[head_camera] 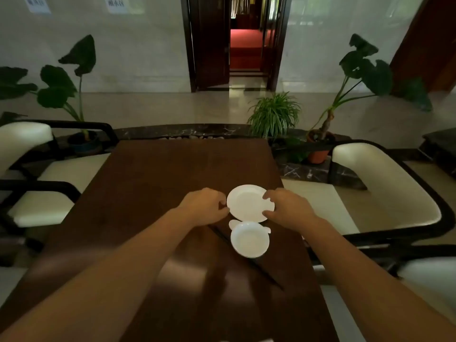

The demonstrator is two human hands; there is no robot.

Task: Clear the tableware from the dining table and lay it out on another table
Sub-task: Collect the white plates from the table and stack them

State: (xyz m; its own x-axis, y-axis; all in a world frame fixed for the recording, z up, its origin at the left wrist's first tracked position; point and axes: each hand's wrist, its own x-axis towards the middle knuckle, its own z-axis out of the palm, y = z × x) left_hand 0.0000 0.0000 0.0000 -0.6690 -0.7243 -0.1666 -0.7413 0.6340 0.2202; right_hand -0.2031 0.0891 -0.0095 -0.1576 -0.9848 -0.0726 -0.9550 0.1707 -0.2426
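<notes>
A white round plate (248, 202) lies on the dark brown wooden table (148, 183), right of centre. My left hand (202, 208) grips its left rim with fingers curled, and my right hand (286, 208) holds its right rim. Just nearer to me stands a white bowl with two small ear handles (249, 240), empty. Dark chopsticks (261, 267) lie on the table, running diagonally under the bowl toward the lower right.
Cream-cushioned chairs with black frames stand on the left (42, 201) and right (385, 193) of the table. Behind the table's far edge are a marble ledge (172, 130), a potted spider plant (274, 114) and large-leaf plants. An open dark doorway (244, 45) lies beyond.
</notes>
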